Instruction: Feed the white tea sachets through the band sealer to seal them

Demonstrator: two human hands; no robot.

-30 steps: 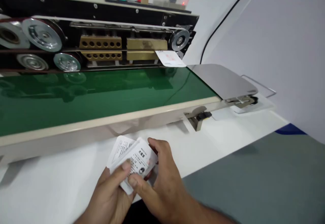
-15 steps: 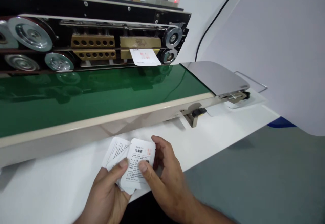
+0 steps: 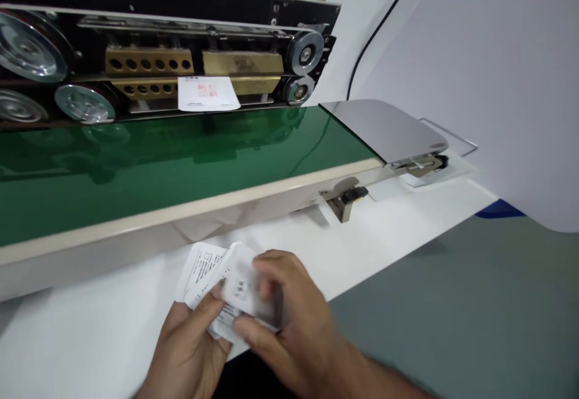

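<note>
Since the earlier frames, the sealed-edge packet [image 3: 208, 94] in the machine [image 3: 253, 13] has travelled left and now sits below the gap between the plain brass block [image 3: 243, 62] and the holed brass block [image 3: 149, 61], its printed red square facing out above the green belt [image 3: 181, 176]. The top packet [image 3: 239, 290] in the hands has tilted and its print is blurred. The left hand [image 3: 187, 342] has its grip closed on the fanned packets [image 3: 199, 269], thumb pressed on top and palm beneath, just in front of the belt's pale side rail [image 3: 190, 206]. The right hand [image 3: 294, 311] touches the top packet, its fingers curled over the upper right part and its thumb low at the near edge; this grip is partly spread, but blur hides whether it pinches firmly. Beneath the machine is the white counter [image 3: 113, 326]. A bracket with a black knob [image 3: 355, 194] juts from the rail, and a smooth grey plate [image 3: 389, 131] adjoins the belt's right end.
</note>
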